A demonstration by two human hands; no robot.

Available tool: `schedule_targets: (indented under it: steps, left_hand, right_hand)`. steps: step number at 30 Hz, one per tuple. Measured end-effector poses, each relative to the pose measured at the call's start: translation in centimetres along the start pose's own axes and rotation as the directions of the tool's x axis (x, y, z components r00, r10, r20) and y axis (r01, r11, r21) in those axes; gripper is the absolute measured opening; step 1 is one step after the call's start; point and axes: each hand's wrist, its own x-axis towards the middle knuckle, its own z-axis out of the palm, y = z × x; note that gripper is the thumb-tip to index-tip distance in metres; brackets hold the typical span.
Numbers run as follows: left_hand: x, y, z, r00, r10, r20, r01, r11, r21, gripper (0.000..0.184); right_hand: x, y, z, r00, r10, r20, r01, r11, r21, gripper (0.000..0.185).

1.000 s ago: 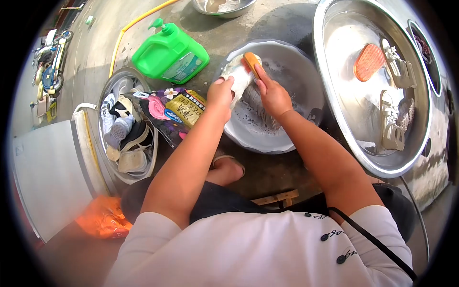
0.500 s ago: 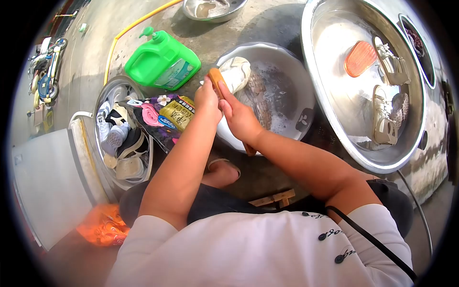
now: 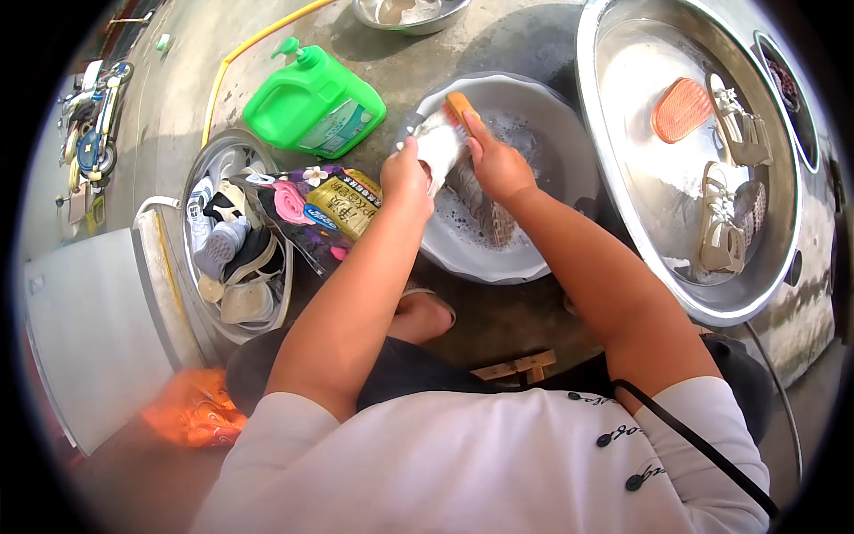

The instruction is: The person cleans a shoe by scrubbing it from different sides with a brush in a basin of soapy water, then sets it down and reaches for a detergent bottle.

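Observation:
My left hand [image 3: 406, 178] is closed around the near end of a white shoe [image 3: 436, 144], tilted over the left part of a grey basin [image 3: 562, 120]. In my right hand [image 3: 502, 167] is a scrub brush [image 3: 462, 110] with an orange-brown wooden back. Its bristles touch the far, upper part of the white shoe, and the rest of its handle is hidden under my fingers. Below the hands, another shoe [image 3: 476, 198] with a patterned surface lies in the basin's soapy water.
A green pump jug [image 3: 316, 102] stands to the left, beyond a flowered bag [image 3: 307, 209]. An oval tub of shoes [image 3: 236, 240] sits further left. To the right, a large metal tub [image 3: 614, 169] holds sandals [image 3: 716, 218] and an orange-red sole [image 3: 681, 109]. A metal bowl [image 3: 414, 22] is at the back.
My right hand has moved right and away from my left hand, bringing the brush to the far part of the shoe. The shoe has turned and come lower, its opening now facing me.

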Motion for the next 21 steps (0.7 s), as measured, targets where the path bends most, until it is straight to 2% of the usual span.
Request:
schedule_targets:
  steps: [2, 3, 4, 6, 8, 9, 10, 13, 14, 15, 16, 17, 18, 19, 20, 21]
  left_hand:
    - [0.7, -0.5, -0.8, 1.0, 0.015, 0.006, -0.015, 0.999, 0.036, 0.042]
    - [0.1, 0.3, -0.2, 0.999, 0.02, -0.027, -0.019, 0.999, 0.033, 0.04]
    - [-0.6, 1.3, 0.2, 0.998, 0.03, -0.063, -0.028, 0.999, 0.032, 0.038]
    - [0.7, 1.9, -0.4, 0.997, 0.067, -0.03, -0.067, 0.998, -0.006, 0.032]
    - [-0.3, 2.4, 0.1, 0.999, -0.036, -0.037, 0.034, 0.999, -0.037, 0.035]
    - [0.1, 1.3, 0.1, 0.997, -0.076, -0.024, 0.075, 0.997, -0.037, 0.039]
    - [-0.1, 0.7, 0.0, 0.999, -0.03, -0.011, 0.03, 0.999, 0.031, 0.041]
    - [-0.8, 2.2, 0.0, 1.0, 0.015, -0.013, -0.015, 1.0, -0.002, 0.044]
    - [-0.5, 3.2, -0.1, 1.0, 0.011, -0.001, -0.011, 1.0, -0.012, 0.045]
    - [-0.6, 3.8, -0.1, 0.999, 0.004, 0.035, -0.004, 1.0, 0.025, 0.044]
    - [-0.3, 3.7, -0.4, 1.0, 0.008, 0.025, -0.008, 1.0, 0.025, 0.044]
    - [0.0, 3.5, -0.6, 0.992, 0.034, 0.125, -0.055, 0.984, 0.168, 0.042]
    - [0.2, 3.2, -0.6, 0.972, 0.042, 0.23, -0.112, 0.947, 0.302, 0.04]
    - [0.0, 2.9, -0.6, 0.972, 0.057, 0.23, -0.152, 0.894, 0.421, 0.034]
    - [0.3, 2.7, -0.7, 0.972, 0.056, 0.227, -0.149, 0.898, 0.414, 0.034]
    - [1.0, 2.4, -1.0, 0.976, 0.071, 0.204, -0.166, 0.849, 0.501, 0.033]
  right_hand:
    - [-1.0, -1.2, 0.4, 0.996, 0.078, 0.031, -0.08, 0.992, 0.095, 0.049]
    - [-2.3, -1.9, 1.4, 0.999, -0.029, 0.03, 0.021, 0.973, 0.23, 0.05]
    - [-4.0, -2.7, 2.7, 0.978, -0.209, -0.01, 0.205, 0.942, 0.267, 0.052]
    - [-4.5, -3.6, 3.7, 0.953, -0.298, -0.046, 0.298, 0.907, 0.298, 0.052]
    - [-1.4, -1.2, 2.2, 0.998, -0.06, -0.033, 0.064, 0.991, 0.118, 0.051]
    - [-0.2, 0.0, 1.1, 0.999, 0.009, -0.046, -0.009, 1.0, 0.001, 0.049]
    - [0.1, 1.1, 0.3, 0.993, 0.078, -0.086, -0.078, 0.997, 0.012, 0.049]
    - [-0.1, 6.8, 0.9, 0.98, 0.15, -0.128, -0.141, 0.987, 0.075, 0.05]
    - [-0.2, 10.5, 3.0, 0.947, 0.194, -0.256, -0.168, 0.978, 0.12, 0.05]
    - [-0.8, 10.3, 3.4, 0.896, 0.239, -0.373, -0.186, 0.967, 0.174, 0.05]
    - [-1.0, 10.2, 3.8, 0.901, 0.236, -0.365, -0.182, 0.967, 0.176, 0.05]
    - [-1.3, 10.3, 3.9, 0.881, 0.46, -0.113, -0.365, 0.811, 0.456, 0.05]
    - [-1.7, 8.9, 3.0, 0.793, 0.579, 0.189, -0.549, 0.545, 0.634, 0.05]
    - [-2.1, 6.8, 2.0, 0.793, 0.527, 0.306, -0.548, 0.395, 0.737, 0.05]
    - [-2.5, 5.0, 2.1, 0.848, 0.478, 0.23, -0.46, 0.447, 0.767, 0.05]
    - [-2.9, 3.0, 2.4, 0.905, 0.415, 0.088, -0.32, 0.531, 0.785, 0.051]
